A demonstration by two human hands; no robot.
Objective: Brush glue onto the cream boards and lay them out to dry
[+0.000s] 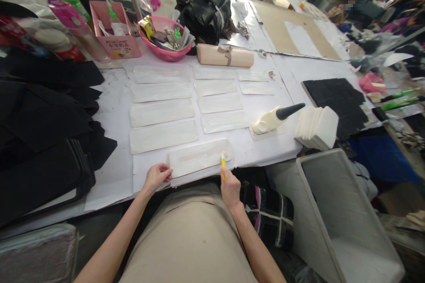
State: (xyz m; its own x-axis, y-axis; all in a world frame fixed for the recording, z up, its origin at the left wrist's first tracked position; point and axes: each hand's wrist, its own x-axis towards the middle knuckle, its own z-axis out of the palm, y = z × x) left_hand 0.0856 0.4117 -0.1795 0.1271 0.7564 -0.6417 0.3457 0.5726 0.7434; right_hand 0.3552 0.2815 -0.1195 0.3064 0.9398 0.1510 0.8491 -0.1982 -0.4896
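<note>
My left hand (159,175) pinches the lower left corner of a white rectangular panel (195,157) at the table's front edge. In my right hand (230,187) is a yellow-handled brush (223,169), its pale tip touching the right end of that panel. Behind it, several similar white strips (162,136) lie in columns on the white paper. A cream bottle with a dark nozzle (265,120) lies tilted on a small sheet to the right. Next to it stands a stack of white pieces (317,127).
Black fabric pieces (43,128) are heaped at the left. A pink basket (168,53), a pink box (116,44) and a beige roll (226,55) line the back. An open grey bin (307,199) stands below the table at right.
</note>
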